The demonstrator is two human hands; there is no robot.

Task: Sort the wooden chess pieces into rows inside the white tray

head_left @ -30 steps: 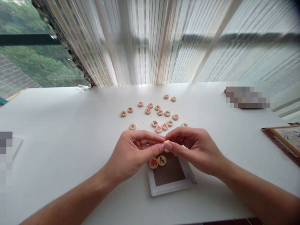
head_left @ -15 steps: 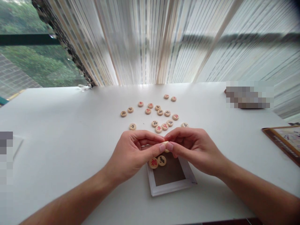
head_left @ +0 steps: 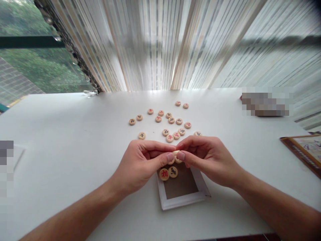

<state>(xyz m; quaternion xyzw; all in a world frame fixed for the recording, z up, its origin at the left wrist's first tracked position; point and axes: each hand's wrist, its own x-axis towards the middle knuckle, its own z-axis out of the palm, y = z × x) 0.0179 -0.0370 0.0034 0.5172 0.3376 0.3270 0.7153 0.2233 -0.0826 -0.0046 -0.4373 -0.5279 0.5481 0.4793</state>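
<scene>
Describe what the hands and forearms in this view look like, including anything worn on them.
Both the left hand and the right hand are bare, with no gloves, rings or watches in sight. The forearms show no sleeves, bracelets or clear markings. The visible thumbnails look short and unpainted.

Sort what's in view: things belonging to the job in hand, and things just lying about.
Job in hand:
- left hand and right hand, pinching a pale disc
- round wooden pieces with red or black characters
- white-rimmed, brown-floored tray

Apparently lying about:
- brown-edged printed board, right
- pixelated brownish object, far right
</scene>
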